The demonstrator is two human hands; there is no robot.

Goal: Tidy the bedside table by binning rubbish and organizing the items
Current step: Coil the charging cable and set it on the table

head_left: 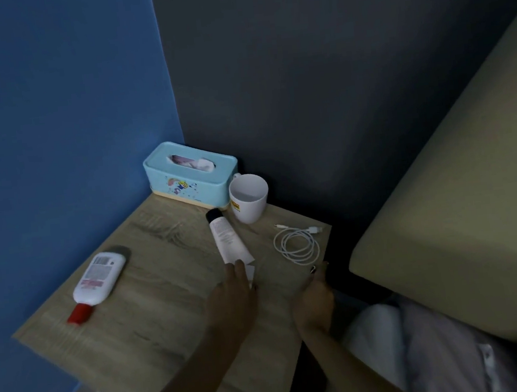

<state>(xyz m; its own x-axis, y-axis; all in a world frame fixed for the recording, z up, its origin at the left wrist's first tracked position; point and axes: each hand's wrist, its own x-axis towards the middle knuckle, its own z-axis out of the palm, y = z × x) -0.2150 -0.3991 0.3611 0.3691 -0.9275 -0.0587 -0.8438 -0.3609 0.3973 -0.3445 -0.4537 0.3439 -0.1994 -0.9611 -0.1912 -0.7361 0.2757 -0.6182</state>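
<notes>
Head view looks down on the left hand (233, 294), reaching forward from a bare forearm with fingers straight and loose, holding nothing. Its tips lie over a small white scrap (251, 272) and touch the crimped near end of a white tube (227, 241). The right hand (314, 298) sits at the table's right edge, fingers bent and dark-nailed; whether they grip anything cannot be told. The tube lies flat mid-table, black cap pointing far, its fine print too small to read. Just right of it lies a coiled white cable (297, 243). Beyond the cap stands a white mug (249, 198), upright, with a yellow patch whose dark letters end in "ON". Touching the mug's left side, in the far corner, is a light blue tissue box (190, 179) with a cartoon figure on its front and tissue showing in its slot. At the left of the wooden bedside table (154, 305) lies a white bottle (98, 279), red cap nearest; its barcode label is unreadable.
</notes>
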